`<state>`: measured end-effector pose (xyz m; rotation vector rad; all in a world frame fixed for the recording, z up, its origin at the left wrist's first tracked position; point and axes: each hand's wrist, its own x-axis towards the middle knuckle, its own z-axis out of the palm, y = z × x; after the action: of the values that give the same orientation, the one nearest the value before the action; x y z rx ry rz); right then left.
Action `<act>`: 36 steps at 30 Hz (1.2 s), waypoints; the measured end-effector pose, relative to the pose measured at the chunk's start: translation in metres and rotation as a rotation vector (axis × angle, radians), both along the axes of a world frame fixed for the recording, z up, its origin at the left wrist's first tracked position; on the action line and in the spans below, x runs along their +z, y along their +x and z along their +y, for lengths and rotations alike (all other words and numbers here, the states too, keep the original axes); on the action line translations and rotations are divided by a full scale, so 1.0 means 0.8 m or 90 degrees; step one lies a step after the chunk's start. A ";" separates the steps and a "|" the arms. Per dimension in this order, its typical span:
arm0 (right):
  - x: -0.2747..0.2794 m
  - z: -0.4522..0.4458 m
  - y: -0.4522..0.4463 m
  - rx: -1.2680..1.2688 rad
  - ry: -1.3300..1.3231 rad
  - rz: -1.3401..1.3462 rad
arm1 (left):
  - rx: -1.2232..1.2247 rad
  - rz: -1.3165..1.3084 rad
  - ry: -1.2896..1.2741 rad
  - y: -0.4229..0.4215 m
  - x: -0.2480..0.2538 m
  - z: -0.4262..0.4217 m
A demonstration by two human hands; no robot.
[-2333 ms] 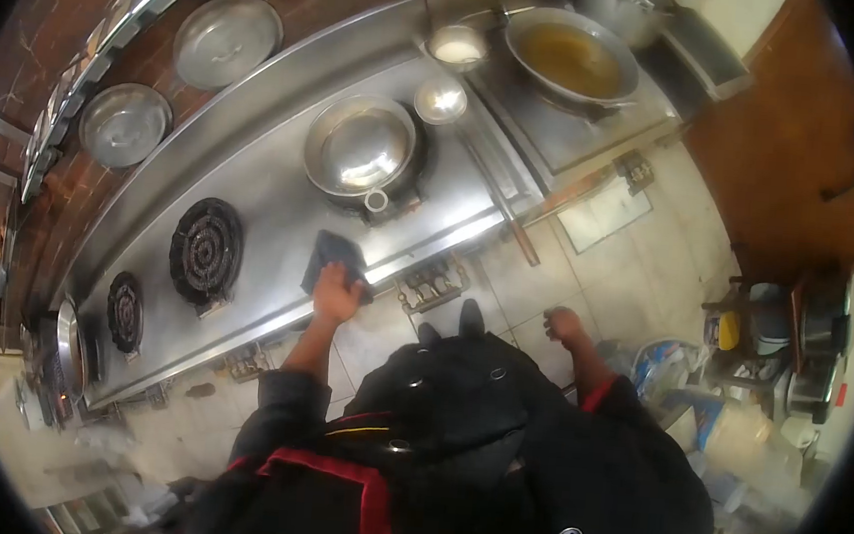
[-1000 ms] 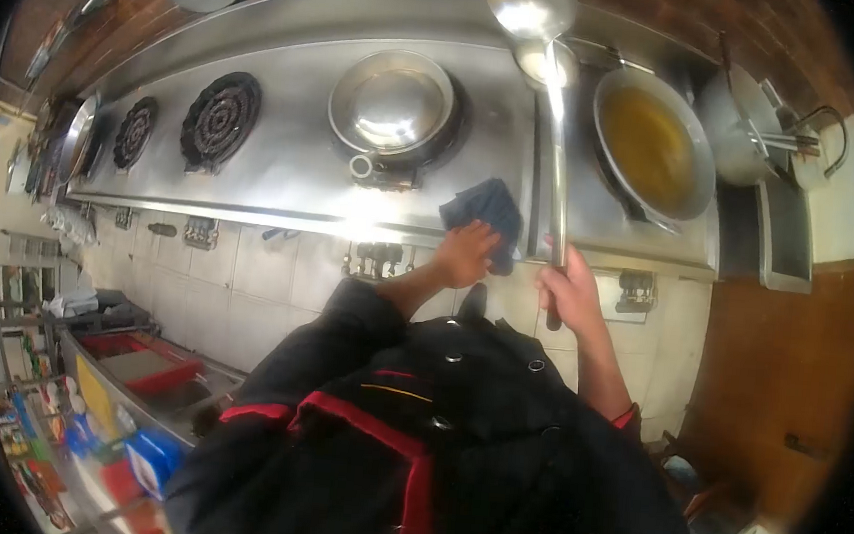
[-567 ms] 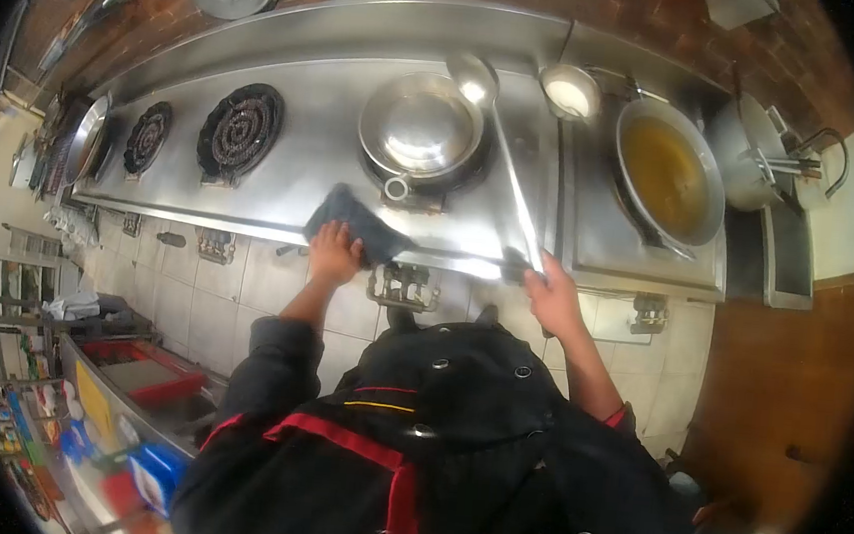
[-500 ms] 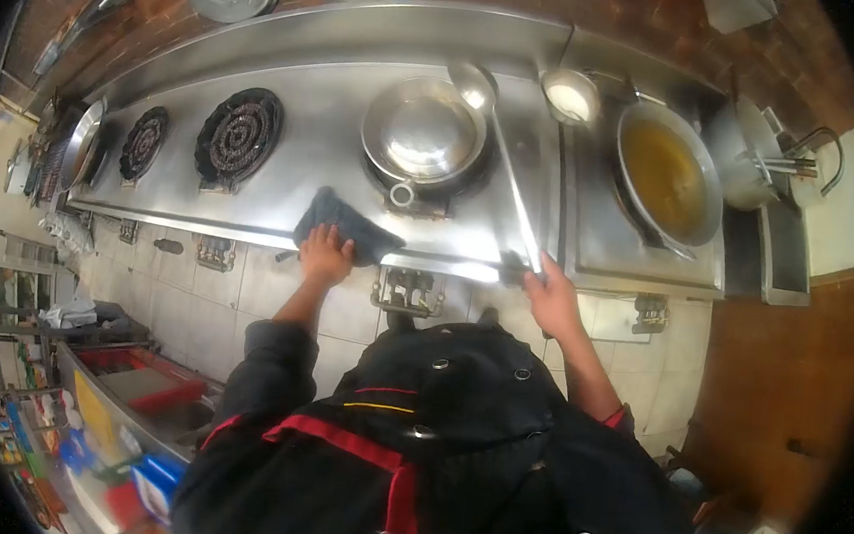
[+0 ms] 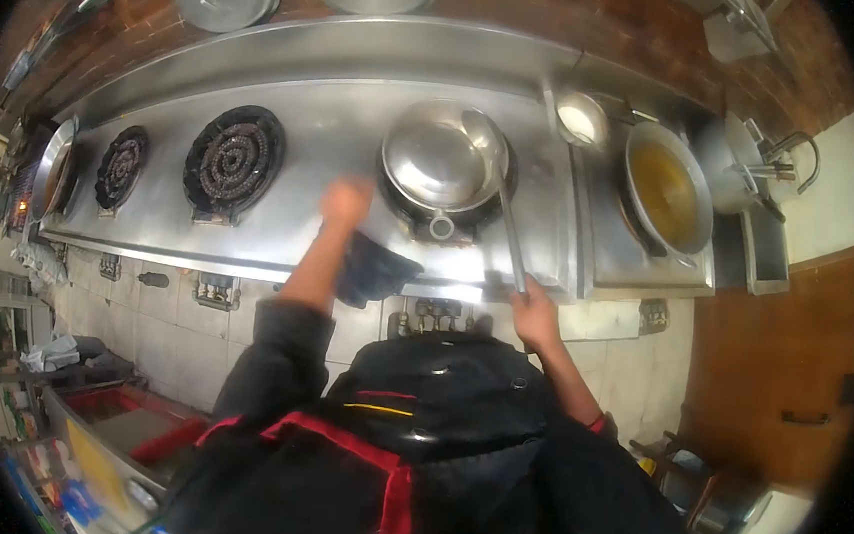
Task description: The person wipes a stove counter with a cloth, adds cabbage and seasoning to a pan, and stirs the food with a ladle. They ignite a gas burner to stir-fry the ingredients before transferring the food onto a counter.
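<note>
I judge work unfinished: right hand (image 5: 537, 321) gripping long silver metal ladle (image 5: 513, 230), left hand (image 5: 349, 202) near dark-blue cloth (image 5: 378, 271), grip too blurred to tell.

Wide-angle lens is bowing long silver-grey stainless-steel stovetop (image 5: 327, 139) into arc; black vignette is enclosing view. Glare is whitening stovetop's front edge; round silver-coloured metal pan (image 5: 433, 162) is reflecting softer highlights. Bare left hand (image 5: 348, 201) is showing motion blur. Red-brown brick wall (image 5: 537, 15) is appearing dimmer above.
</note>
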<state>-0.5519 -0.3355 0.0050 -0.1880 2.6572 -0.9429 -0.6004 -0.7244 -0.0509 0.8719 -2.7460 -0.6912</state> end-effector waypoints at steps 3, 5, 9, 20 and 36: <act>0.001 0.004 -0.001 -0.019 -0.019 -0.062 | -0.009 -0.060 0.038 -0.049 0.015 -0.007; 0.007 0.015 -0.008 -0.019 -0.026 -0.102 | -0.026 -0.105 0.019 -0.072 0.015 -0.006; 0.018 0.029 -0.011 -0.004 -0.066 -0.137 | -0.025 -0.165 0.037 -0.102 -0.019 -0.009; 0.017 0.065 -0.022 0.044 0.023 -0.105 | 0.094 -0.025 -0.075 -0.053 0.018 -0.007; 0.007 0.074 -0.052 0.084 -0.084 -0.116 | -0.111 0.233 0.246 -0.101 0.195 0.039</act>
<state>-0.5934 -0.2762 0.0109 -0.2900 2.3880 -1.0388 -0.6814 -0.6928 0.1051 0.5018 -2.4127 -1.3016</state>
